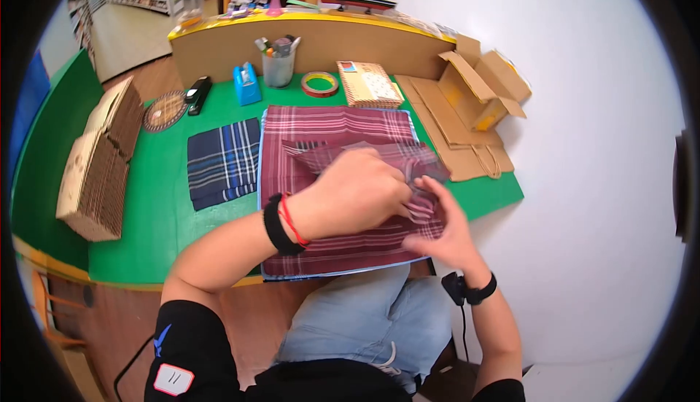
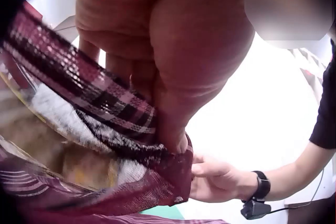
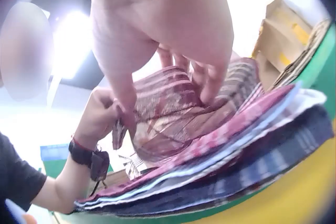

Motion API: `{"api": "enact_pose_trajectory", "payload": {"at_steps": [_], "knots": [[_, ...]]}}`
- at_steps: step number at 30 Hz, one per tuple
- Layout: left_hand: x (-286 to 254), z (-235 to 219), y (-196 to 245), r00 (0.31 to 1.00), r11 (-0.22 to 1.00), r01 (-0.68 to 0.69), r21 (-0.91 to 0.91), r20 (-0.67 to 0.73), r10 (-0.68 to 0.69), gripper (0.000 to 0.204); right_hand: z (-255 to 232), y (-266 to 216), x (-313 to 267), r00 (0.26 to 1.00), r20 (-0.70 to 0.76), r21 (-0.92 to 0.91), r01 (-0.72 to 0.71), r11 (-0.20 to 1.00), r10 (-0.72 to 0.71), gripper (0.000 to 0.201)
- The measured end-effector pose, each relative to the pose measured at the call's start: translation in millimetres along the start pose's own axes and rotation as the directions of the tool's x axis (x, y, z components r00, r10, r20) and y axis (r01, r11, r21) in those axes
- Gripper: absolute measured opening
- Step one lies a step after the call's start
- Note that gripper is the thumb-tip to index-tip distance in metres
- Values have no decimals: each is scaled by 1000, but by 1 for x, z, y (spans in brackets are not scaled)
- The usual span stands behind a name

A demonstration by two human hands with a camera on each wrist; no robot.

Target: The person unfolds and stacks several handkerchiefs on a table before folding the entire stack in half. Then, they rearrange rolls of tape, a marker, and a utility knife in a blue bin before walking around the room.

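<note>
In the head view my left hand point(image 1: 354, 192) pinches a bunched maroon plaid handkerchief point(image 1: 379, 155) above the stack. Its thumb presses the gathered cloth point(image 2: 170, 179) in the left wrist view. My right hand point(image 1: 453, 228) curls round the same handkerchief's right end, thumb nearest me, fingers on the far side. Seen from the right wrist, the folds point(image 3: 168, 106) lie between that thumb and the fingers. Beneath both hands a maroon plaid cloth point(image 1: 292, 121) with a light blue edge lies spread flat. More cloth layers, including a navy one point(image 3: 252, 169), show under it.
A folded navy plaid cloth point(image 1: 224, 163) lies left of the stack. Behind are a blue tape dispenser point(image 1: 247, 87), a pen cup point(image 1: 278, 68), a tape roll point(image 1: 319, 84) and notebooks point(image 1: 368, 85). Cardboard boxes point(image 1: 474, 96) stand right; corrugated stacks point(image 1: 98, 176) stand left.
</note>
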State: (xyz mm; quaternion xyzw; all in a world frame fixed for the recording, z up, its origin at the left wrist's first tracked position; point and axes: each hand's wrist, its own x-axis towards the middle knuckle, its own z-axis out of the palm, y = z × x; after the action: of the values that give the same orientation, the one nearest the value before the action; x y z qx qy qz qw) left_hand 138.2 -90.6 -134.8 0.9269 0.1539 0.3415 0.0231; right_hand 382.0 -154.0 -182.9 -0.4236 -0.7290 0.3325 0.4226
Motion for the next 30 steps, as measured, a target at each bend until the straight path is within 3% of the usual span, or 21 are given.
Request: {"api": "enact_pose_trajectory", "payload": {"at_steps": [1, 2, 4, 5, 7, 8, 9, 10, 11, 12, 13, 16, 18, 19, 21, 22, 24, 26, 28, 29, 30], "knots": [[-1, 5, 5, 999, 996, -24, -82, -23, 23, 9, 10, -19, 4, 997, 74, -172, 12, 985, 1, 108], [-2, 10, 9, 998, 985, -52, -162, -46, 46, 8, 22, -25, 6, 994, 89, 10, -68, 998, 66, 102], [-5, 16, 16, 1000, 983, -22, -182, -22, 18, 7, 25, -11, 12, 994, 112, -129, -1, 992, 15, 80], [-6, 16, 17, 1000, 978, -8, -208, 13, 11, 7, 19, -3, 14, 991, 132, -125, 9, 992, 8, 80], [-5, 12, 16, 1000, 989, -11, -146, -28, 7, 7, 2, 6, 25, 990, 140, -229, 4, 973, 29, 52], [-5, 9, 15, 998, 995, -27, -93, -60, 22, 8, 2, 1, 33, 997, -29, -123, 73, 990, -77, 39], [-4, 3, 18, 993, 995, 2, -95, -120, -13, 11, -10, -6, 38, 986, -165, -49, -37, 998, 28, 41], [-3, -1, 19, 991, 996, 29, -86, -128, -40, 11, -37, 24, 42, 957, -286, 84, 65, 994, -38, 41], [-3, -4, 17, 988, 996, 44, -76, -145, -55, 13, -56, 16, 51, 899, -427, -90, 65, 994, -98, 41], [-3, -6, 15, 985, 996, 54, -66, -162, -65, 15, -78, 24, 57, 822, -547, -105, 121, 987, -159, 39], [-4, -4, 12, 989, 996, 71, -54, -129, -78, 17, -97, 21, 63, 692, -695, -274, -2, 962, -197, 38], [-5, 2, 6, 987, 994, 109, -5, -114, -109, 19, -158, 53, 67, 592, -666, -481, 126, 868, -455, 41], [-6, -2, 2, 986, 988, 150, 28, -78, -147, 20, -186, 90, 61, 730, -556, -626, -52, 778, -398, 41], [-6, -6, -2, 981, 979, 192, 68, -39, -190, 21, -187, 96, 57, 872, -473, -566, -191, 802, -126, 41], [-11, -21, -19, 961, 955, 271, 120, 24, -275, 22, -185, 129, 42, 962, -264, -724, -242, 646, 65, 80], [-16, -33, -25, 927, 926, 354, 131, 85, -366, 21, -187, 138, 40, 974, -184, -697, -222, 682, 128, 88], [-36, -54, -40, 846, 844, 492, 212, 113, -521, 25, -158, 116, 27, 923, -378, -737, -349, 579, 74, 85], [-79, -61, -64, 813, 798, 495, 345, 142, -565, 37, -140, 96, 20, 919, -395, -745, -312, 589, -13, 82], [-109, -77, -69, 551, 653, 561, 509, 359, -753, 54, -124, 87, 16, 906, -413, -748, -278, 602, -94, 79], [-122, -82, -72, 421, 612, 540, 578, 444, -791, 58, -117, 86, 15, 936, -333, -743, -183, 644, -118, 75], [-143, -82, -75, 448, 611, 542, 577, 417, -791, 53, -107, 81, 16, 956, -251, -726, -83, 682, -151, 71]]}}
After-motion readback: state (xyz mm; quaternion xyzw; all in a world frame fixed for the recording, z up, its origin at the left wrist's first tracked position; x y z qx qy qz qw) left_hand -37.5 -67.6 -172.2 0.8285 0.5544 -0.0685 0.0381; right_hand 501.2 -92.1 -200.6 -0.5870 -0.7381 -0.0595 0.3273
